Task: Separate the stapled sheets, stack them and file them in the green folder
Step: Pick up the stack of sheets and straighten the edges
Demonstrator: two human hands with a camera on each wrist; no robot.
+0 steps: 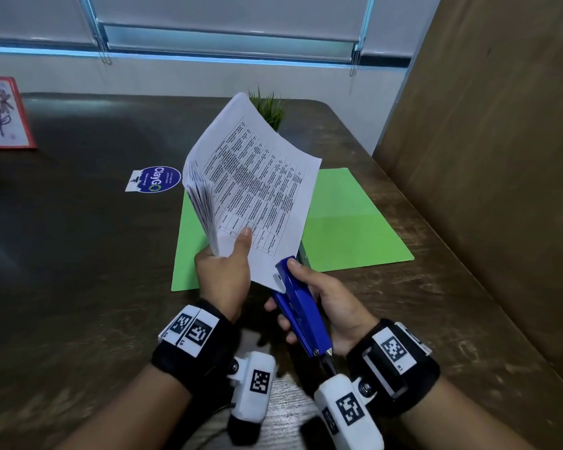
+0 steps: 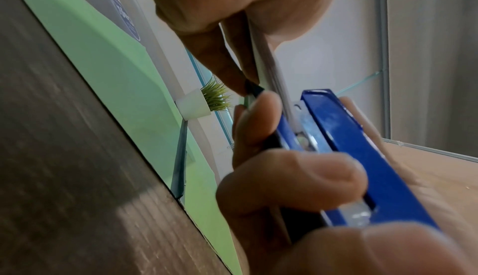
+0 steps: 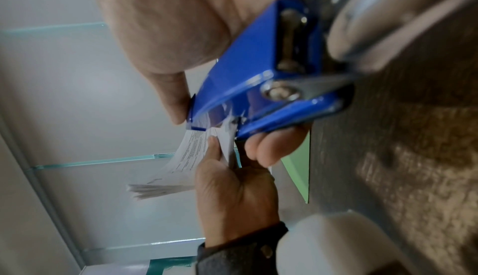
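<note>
While the left hand [image 1: 223, 271] pinches the sheets [image 1: 254, 186] and the right hand [image 1: 325, 306] grips the stapler [image 1: 301, 313], beneath them the green folder [image 1: 348, 222] lies on a dark wooden table [image 1: 78, 254] before blinds [image 1: 228, 14].

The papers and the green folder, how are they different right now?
The stapled sheets are white with black printing; the green folder is plain green.
The sheets are up in the air, gripped by the left hand; the folder lies flat on the table.
The sheets curl and fan apart; the folder stays flat.
A blue stapler, held in the right hand, is at the sheets' corner; nothing touches the folder.
Both are thin and rectangular.
</note>
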